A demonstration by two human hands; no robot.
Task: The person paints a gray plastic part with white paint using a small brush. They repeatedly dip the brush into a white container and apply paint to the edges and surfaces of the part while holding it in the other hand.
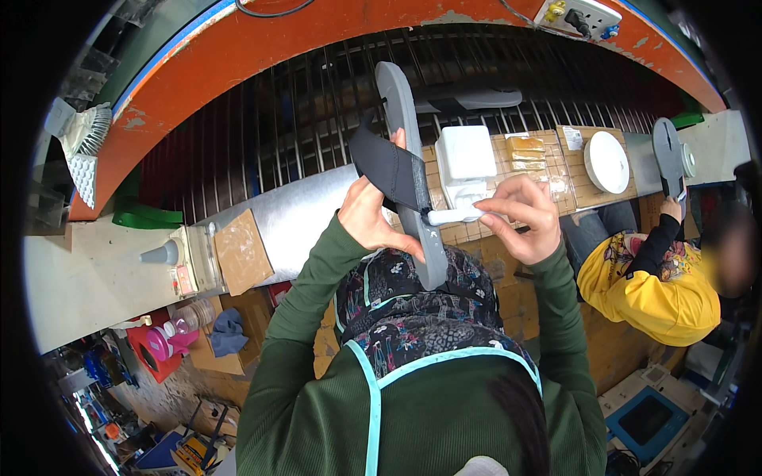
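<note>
My left hand (367, 218) is closed around a slipper with a grey sole (397, 91) and a wide black strap (390, 173), held up on its edge. Its thumb presses on the sole near the lower end. Between the fingertips of my right hand (525, 220) is a slim white brush-like stick (456, 216). The stick's far end meets the sole's side, just beside the foot of the strap; whether it has bristles is too small to tell. Just beyond the stick, a white square container (467, 155) stands on the cardboard-covered bench.
Yellowish blocks (527, 154) and a white bowl (607, 163) stand right of the container. Behind, another grey slipper (484, 100) lies on metal rollers (309, 119) under an orange frame (333, 30). At right, a person in yellow (659, 289) holds a grey sole (668, 151).
</note>
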